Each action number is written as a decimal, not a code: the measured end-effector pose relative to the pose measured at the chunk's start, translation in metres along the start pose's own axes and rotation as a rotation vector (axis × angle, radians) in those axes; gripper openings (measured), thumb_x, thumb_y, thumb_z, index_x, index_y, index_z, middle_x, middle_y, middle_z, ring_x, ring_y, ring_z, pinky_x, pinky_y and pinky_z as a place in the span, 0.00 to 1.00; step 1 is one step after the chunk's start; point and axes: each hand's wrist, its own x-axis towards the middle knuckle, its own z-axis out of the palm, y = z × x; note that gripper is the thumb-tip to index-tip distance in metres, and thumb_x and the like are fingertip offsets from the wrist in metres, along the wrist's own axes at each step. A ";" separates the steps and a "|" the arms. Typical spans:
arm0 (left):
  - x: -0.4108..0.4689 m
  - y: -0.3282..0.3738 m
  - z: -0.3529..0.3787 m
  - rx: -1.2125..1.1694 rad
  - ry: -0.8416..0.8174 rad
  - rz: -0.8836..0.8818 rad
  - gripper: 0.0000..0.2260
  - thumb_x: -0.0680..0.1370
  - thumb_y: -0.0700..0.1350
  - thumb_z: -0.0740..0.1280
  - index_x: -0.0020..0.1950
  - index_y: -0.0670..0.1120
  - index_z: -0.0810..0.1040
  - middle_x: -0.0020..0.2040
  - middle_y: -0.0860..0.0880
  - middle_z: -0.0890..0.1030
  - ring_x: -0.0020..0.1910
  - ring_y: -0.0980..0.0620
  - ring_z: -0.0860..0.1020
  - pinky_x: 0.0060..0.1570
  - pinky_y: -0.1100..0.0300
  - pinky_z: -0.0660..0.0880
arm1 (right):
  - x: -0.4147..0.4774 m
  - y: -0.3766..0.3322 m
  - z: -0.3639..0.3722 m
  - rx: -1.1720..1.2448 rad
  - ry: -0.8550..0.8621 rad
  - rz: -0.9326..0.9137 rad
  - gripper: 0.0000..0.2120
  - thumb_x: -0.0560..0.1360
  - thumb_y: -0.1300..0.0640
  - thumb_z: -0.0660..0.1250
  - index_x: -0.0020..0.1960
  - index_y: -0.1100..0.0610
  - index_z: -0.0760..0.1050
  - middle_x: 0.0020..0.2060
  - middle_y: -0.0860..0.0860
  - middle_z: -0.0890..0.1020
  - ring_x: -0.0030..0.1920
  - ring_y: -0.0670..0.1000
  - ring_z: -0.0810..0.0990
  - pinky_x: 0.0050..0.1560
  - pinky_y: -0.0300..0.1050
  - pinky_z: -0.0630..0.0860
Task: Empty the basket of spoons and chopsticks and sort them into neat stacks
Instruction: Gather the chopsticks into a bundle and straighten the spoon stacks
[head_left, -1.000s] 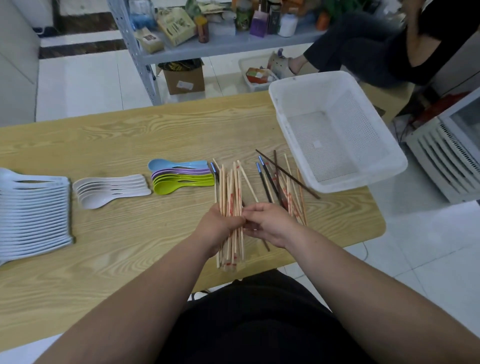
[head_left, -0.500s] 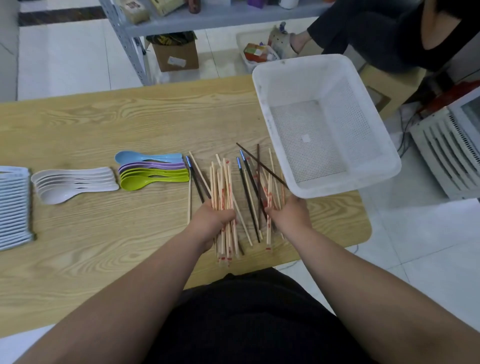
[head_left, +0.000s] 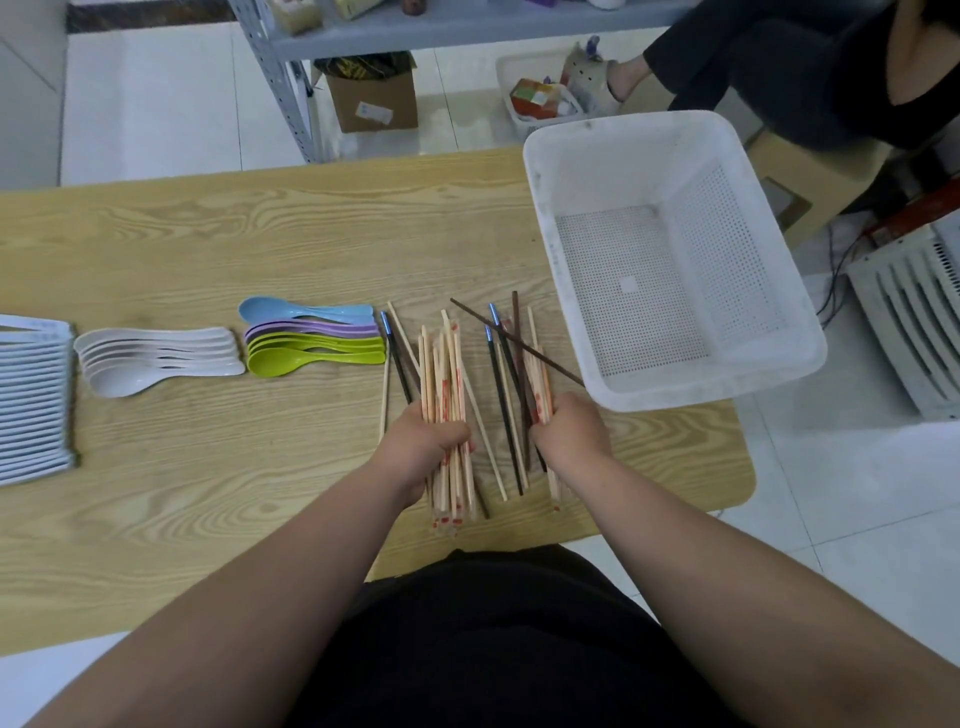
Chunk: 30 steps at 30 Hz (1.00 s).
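Left hand (head_left: 423, 441) is curled tight round a thick bundle of pale wooden chopsticks with red print (head_left: 447, 374), whose tips fan away from the person above the near part of the light wood-grain surface (head_left: 208, 249). Right hand (head_left: 569, 428) is closed on a smaller cluster of red-printed sticks (head_left: 540, 384) in the loose pile just beside that bundle. Dark chopsticks with blue tips (head_left: 500, 384) lie between the two hands, and a thin brown chopstick (head_left: 519, 343) lies slantwise across them, its far end near the basket. Another blue-tipped dark stick (head_left: 396, 358) lies just left of the bundle.

The white perforated plastic basket (head_left: 727, 249) stands at the right end of the surface; inside it only the mesh floor shows, with a small white square at its middle. Left of the chopsticks lie nested blue, purple and green plastic spoons (head_left: 311, 345), then a row of nested white spoons (head_left: 156, 356), bowls to the left. At the left edge is a long stack of pale grey-white pieces (head_left: 31, 400); I cannot tell what they are. Beyond the surface, a small white tub (head_left: 511, 111) on the floor holds packets
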 end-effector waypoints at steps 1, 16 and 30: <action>0.001 -0.001 -0.001 0.002 0.005 0.002 0.16 0.71 0.34 0.73 0.56 0.44 0.76 0.50 0.38 0.83 0.49 0.39 0.84 0.51 0.41 0.82 | 0.000 -0.001 0.002 0.009 -0.006 0.002 0.08 0.74 0.57 0.69 0.53 0.57 0.75 0.45 0.52 0.81 0.43 0.54 0.80 0.40 0.44 0.73; -0.009 -0.001 -0.022 -0.021 0.014 0.020 0.18 0.71 0.35 0.74 0.58 0.42 0.75 0.49 0.38 0.84 0.47 0.40 0.85 0.51 0.44 0.83 | -0.008 -0.019 0.017 0.009 -0.056 0.012 0.09 0.77 0.58 0.66 0.57 0.54 0.75 0.50 0.53 0.81 0.51 0.57 0.81 0.46 0.45 0.73; -0.029 0.002 -0.042 -0.064 0.026 0.040 0.33 0.52 0.44 0.74 0.57 0.41 0.77 0.49 0.35 0.83 0.49 0.34 0.83 0.49 0.37 0.81 | -0.014 -0.017 0.014 0.559 -0.130 0.210 0.09 0.80 0.62 0.63 0.59 0.61 0.76 0.41 0.56 0.83 0.38 0.53 0.82 0.35 0.47 0.80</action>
